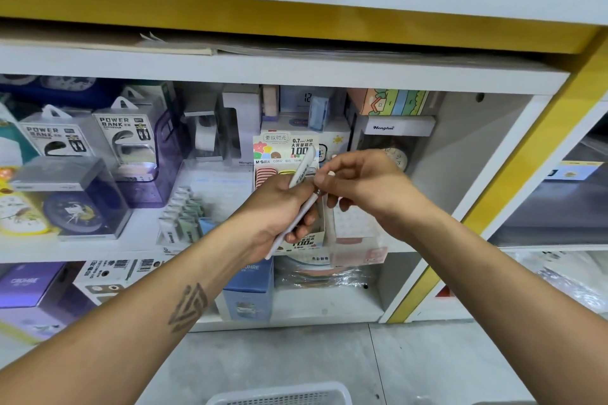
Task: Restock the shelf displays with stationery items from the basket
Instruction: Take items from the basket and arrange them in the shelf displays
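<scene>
Here we have our left hand (283,204) curled round two white pens (301,174), one slanting up toward one o'clock, the other running down toward seven. Our right hand (358,184), at three o'clock from it and almost touching, pinches the tip of the lower pen between thumb and fingertips. Just behind both hands, at twelve o'clock, stands the pencil-lead display box (286,154) on the middle shelf (98,253); power bank packs (131,138) sit well off at ten o'clock. The white basket (279,396) shows only its rim at six o'clock, on the floor. We judge we are sorting pens for placement; next we must find their slot, which we cannot yet make out.
</scene>
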### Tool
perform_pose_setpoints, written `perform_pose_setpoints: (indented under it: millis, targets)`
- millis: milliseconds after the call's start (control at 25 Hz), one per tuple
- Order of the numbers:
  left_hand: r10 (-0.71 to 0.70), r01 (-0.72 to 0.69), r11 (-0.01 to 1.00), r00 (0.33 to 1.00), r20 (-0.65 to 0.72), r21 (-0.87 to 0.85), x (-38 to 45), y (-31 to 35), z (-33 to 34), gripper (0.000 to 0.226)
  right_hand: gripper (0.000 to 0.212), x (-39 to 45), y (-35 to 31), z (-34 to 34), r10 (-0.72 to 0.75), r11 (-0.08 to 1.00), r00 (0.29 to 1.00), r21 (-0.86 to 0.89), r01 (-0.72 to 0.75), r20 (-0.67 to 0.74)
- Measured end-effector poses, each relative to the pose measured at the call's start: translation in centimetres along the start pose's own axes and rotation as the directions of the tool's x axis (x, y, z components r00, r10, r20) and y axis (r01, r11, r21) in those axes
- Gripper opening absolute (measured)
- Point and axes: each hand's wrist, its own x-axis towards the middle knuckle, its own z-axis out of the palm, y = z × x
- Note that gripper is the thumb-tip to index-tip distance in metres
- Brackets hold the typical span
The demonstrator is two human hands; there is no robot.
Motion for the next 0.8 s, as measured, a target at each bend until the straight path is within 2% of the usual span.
perform_pose_setpoints:
  millis: [120,200,280,480,600,720,800]
  targets:
    - [0.045,-0.04,0.998,0.995,-0.093,0.058,0.0,-0.2,0.1,0.029,0.012,0.2,-0.4,-1.6,0.032,0.991,0.985,0.131,-0.01,-0.168]
    - [0.058,-0.056,0.998,0.992,-0.115,0.023,-0.2,-0.3,-0.1,0.018,0.01,0.2,-0.8,-3.3,0.02,0.988,0.962,0.15,0.022,-0.272]
    - [0.073,-0.075,0.997,0.993,-0.093,-0.019,-0.4,-0.2,-0.2,0.012,0.009,-0.1,-0.7,-4.5,0.011,0.993,0.943,0.116,0.03,-0.332]
    - [0.07,-0.071,0.989,0.997,-0.016,-0.132,-0.9,-0.3,0.1,0.011,0.007,-0.9,-0.1,-5.7,-0.017,0.993,0.903,0.097,0.065,-0.43]
    - [0.042,-0.046,0.994,0.998,-0.042,-0.102,-0.9,-0.4,0.3,0.014,0.018,-0.6,0.3,-5.9,-0.125,0.991,0.864,-0.108,0.083,-0.488]
    - [0.028,-0.031,0.996,0.999,-0.044,-0.079,-1.0,-0.3,0.6,0.029,0.025,-0.3,1.1,-4.5,-0.213,0.937,0.888,-0.342,0.069,-0.407]
    - [0.017,-0.019,0.998,0.999,-0.038,-0.058,-1.0,-0.1,0.8,0.048,0.025,0.0,1.7,-3.6,-0.265,0.898,0.893,-0.431,0.091,-0.363]
